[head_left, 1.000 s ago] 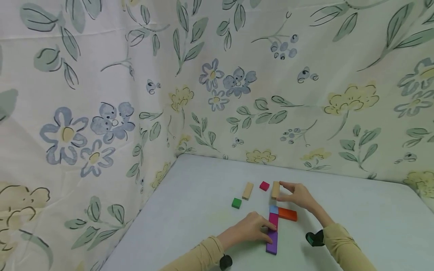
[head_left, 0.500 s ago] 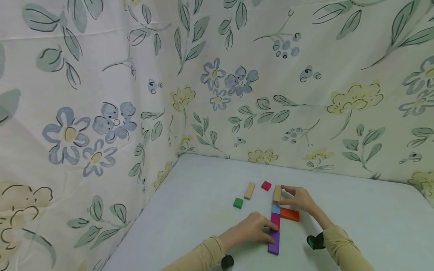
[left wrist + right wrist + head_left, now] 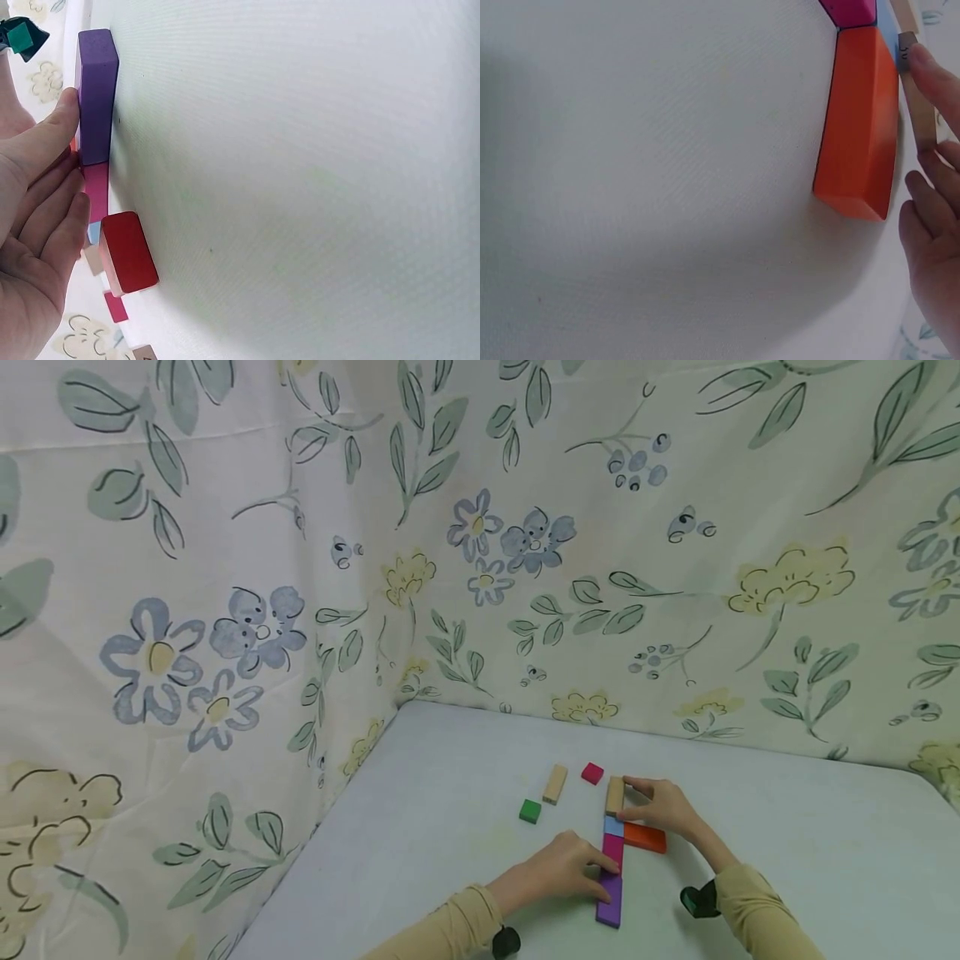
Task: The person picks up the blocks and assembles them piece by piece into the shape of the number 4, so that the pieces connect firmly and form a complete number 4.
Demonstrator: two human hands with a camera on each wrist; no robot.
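On the white table, a purple block (image 3: 609, 908), a magenta block (image 3: 612, 847) and a light blue block (image 3: 613, 826) form a line, with an orange block (image 3: 645, 837) extending right from its far part. My left hand (image 3: 558, 868) rests along the line, thumb touching the purple block and fingers at the magenta one. My right hand (image 3: 663, 808) pinches a plain wooden block (image 3: 615, 796) by its two ends, at the far end of the light blue block. In the right wrist view, the wooden block (image 3: 921, 112) shows between thumb and fingers.
Left of the line lie a green cube (image 3: 530, 812), another plain wooden block (image 3: 555, 784) and a crimson cube (image 3: 592, 773). A red block (image 3: 133, 253) stands near the left fingers in the left wrist view. Floral cloth (image 3: 525, 643) hangs behind the table.
My right hand has drawn the wooden block nearer, closing its gap to the light blue block. The left hand stays on the line; the whole view has shifted slightly.
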